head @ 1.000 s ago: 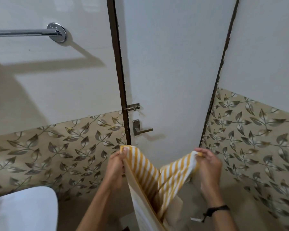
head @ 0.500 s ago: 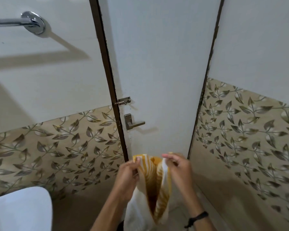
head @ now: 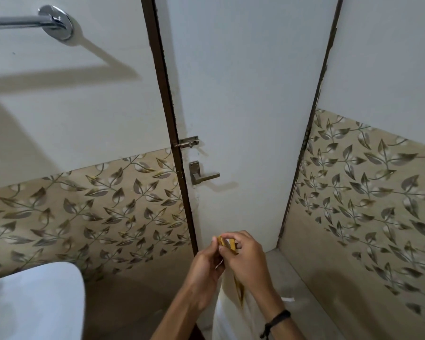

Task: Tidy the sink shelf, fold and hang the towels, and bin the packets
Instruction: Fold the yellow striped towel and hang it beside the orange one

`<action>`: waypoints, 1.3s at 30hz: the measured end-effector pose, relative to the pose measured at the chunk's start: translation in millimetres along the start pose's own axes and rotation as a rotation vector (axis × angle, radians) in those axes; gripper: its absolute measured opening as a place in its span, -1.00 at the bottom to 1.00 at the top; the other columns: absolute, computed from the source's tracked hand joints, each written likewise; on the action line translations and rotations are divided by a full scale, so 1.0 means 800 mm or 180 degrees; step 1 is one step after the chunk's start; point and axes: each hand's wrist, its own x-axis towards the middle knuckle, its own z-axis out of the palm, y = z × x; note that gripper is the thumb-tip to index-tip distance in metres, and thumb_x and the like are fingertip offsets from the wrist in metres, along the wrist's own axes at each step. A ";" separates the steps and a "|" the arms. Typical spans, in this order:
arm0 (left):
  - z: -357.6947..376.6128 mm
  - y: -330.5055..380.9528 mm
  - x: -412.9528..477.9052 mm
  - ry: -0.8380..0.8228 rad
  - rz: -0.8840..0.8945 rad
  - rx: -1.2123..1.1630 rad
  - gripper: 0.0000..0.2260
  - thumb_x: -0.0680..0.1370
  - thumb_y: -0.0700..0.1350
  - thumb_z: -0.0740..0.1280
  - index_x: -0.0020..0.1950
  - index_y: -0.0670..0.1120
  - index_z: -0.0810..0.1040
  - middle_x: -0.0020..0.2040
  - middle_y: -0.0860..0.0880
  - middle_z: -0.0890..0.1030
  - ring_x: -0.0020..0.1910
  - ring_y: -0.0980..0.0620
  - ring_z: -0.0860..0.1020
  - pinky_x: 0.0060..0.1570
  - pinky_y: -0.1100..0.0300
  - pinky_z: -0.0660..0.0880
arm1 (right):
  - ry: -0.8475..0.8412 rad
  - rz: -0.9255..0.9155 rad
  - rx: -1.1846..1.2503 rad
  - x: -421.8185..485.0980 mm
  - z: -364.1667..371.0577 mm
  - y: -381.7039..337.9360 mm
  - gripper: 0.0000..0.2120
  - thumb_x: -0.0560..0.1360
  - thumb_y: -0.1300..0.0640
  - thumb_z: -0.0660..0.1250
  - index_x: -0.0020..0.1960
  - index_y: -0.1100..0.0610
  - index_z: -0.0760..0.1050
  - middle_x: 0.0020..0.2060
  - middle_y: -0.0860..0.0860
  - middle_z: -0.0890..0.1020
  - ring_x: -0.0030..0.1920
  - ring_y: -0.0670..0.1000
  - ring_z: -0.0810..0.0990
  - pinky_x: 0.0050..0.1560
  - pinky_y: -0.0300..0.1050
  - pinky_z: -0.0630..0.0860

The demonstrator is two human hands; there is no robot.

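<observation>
A yellow-and-white striped towel (head: pixel 233 307) hangs folded in half below my hands, in front of the white door. My left hand (head: pixel 206 263) and my right hand (head: pixel 245 258) meet at its top corners and pinch them together; only a small yellow edge shows between the fingers. A chrome towel rail (head: pixel 22 20) is fixed to the wall at the upper left, bare, far above and left of my hands.
The door (head: pixel 243 94) has a sliding bolt (head: pixel 187 142) and a lever handle (head: pixel 203 174). A white toilet lid (head: pixel 32 303) is at the lower left. Leaf-patterned tiles cover the lower walls; the right wall is close. A small white scrap (head: pixel 288 299) lies on the floor.
My hands, held apart with the towel spread between them, have come together, folding the towel in half. The view has shifted slightly.
</observation>
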 end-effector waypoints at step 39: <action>-0.034 0.066 0.024 0.0728 0.0542 0.0460 -0.82 0.64 -0.19 0.30 0.06 -0.25 0.67 -0.11 -0.20 0.69 -0.11 -0.13 0.62 -0.11 0.06 0.57 | 0.0879 -0.0149 0.0052 0.050 -0.086 0.014 -0.80 0.58 0.24 0.33 -0.03 -0.07 0.56 -0.11 -0.15 0.65 -0.22 -0.11 0.59 -0.25 -0.26 0.46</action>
